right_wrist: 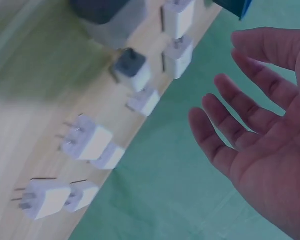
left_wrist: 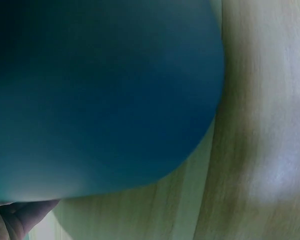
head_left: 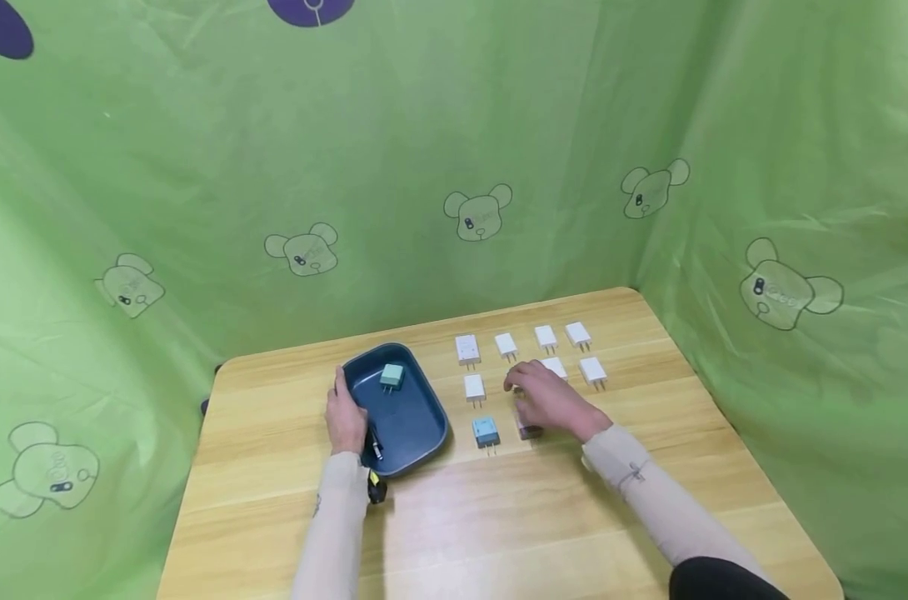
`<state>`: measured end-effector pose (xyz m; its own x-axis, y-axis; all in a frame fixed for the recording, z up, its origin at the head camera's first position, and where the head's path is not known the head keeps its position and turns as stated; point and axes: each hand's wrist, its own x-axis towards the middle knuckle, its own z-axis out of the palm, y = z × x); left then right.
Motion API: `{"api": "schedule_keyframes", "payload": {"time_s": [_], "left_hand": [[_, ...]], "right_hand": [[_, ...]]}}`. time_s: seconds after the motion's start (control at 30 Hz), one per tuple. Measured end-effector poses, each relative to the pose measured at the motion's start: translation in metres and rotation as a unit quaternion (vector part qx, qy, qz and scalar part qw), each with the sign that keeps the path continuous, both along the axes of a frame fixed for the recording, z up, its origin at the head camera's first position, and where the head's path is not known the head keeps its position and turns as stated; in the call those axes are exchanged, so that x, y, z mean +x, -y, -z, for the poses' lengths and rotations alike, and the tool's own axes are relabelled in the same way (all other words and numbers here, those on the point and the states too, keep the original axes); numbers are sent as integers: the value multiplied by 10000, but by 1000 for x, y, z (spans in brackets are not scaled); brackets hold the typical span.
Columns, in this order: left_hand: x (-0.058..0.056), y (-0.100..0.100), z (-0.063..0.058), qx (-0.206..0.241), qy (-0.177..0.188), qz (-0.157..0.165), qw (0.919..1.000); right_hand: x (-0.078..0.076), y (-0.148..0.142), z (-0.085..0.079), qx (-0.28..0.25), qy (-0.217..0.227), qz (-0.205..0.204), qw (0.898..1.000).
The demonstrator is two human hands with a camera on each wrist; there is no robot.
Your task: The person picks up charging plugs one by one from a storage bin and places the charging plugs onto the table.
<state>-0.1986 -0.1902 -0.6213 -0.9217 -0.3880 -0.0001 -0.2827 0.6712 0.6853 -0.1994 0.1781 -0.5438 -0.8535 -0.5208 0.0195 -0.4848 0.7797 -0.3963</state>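
My left hand (head_left: 345,422) grips the left rim of a dark blue tray (head_left: 430,392); the left wrist view shows mostly the tray's outside (left_wrist: 115,115), with fingers (left_wrist: 32,215) against its lower edge. Inside the tray lie a green plug charger (head_left: 391,376) and a slim dark object (head_left: 375,440) of unclear kind. Over the loose chargers hovers my right hand (head_left: 547,400), fingers loosely bent, holding nothing. A dark-topped charger (head_left: 529,431) lies partly hidden beneath it, beside a blue charger (head_left: 486,431). Another dark-topped charger (right_wrist: 132,65) shows in the right wrist view.
Several white chargers stand in loose rows toward the back, among them one at the row's left end (head_left: 466,349) and one at the right (head_left: 592,371). A green curtain (head_left: 394,150) surrounds the wooden table (head_left: 274,433) at the back and sides.
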Motion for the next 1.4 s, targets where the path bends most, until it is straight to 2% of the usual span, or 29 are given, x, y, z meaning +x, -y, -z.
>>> {"api": "schedule_keyframes", "payload": {"time_s": [0.33, 0.57, 0.67, 0.77, 0.9, 1.13, 1.4], "left_hand": [[1, -3, 1, -37, -58, -61, 10000], [2, -2, 1, -15, -19, -102, 9999], [2, -2, 2, -20, -22, -114, 9999], [2, -2, 3, -25, -10, -106, 9999], [0, -2, 1, -32, -1, -96, 9999], [2, -3, 0, -110, -89, -85, 9999], [2, -3, 1, -130, -128, -91, 9998]], "right_hand": [[-7, 36, -21, -220, -63, -223, 9995], [-10, 74, -32, -339, -164, -708, 9968], [-9, 91, -33, -273, -32, -829, 9962], [-7, 108, -34, -167, 292, -889, 9955], [-5, 131, -31, -49, 547, -1130, 9921], [-5, 161, -16, 303, 624, -1580, 9850], [-2, 184, -2, 726, 900, -1689, 9788]]}}
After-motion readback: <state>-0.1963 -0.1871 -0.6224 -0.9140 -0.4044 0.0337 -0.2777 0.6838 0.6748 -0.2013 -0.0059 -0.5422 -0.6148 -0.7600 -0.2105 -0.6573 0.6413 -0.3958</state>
